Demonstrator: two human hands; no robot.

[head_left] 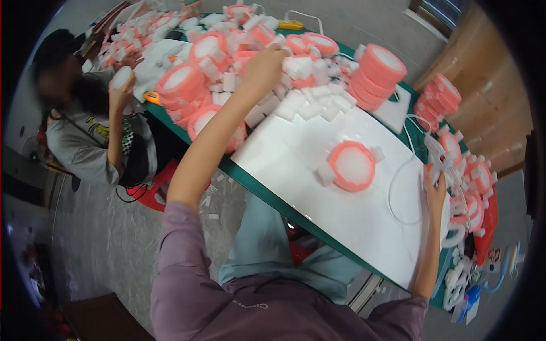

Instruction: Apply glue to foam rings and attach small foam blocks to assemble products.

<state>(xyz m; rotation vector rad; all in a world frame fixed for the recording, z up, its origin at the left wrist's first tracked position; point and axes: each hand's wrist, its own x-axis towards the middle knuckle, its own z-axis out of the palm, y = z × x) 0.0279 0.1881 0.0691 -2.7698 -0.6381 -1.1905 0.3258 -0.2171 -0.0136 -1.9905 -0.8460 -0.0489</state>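
A green-topped table (259, 186) stands on a grey floor (136, 256). Left of the table is another person (85, 150) in a grey printed T-shirt and dark cap, with a red stool (153, 196) near the table's left edge. On that edge lies a small orange tool (151, 97). Beyond the table rises a grey wall (369, 25); to its right, a brown wooden panel (478, 85).
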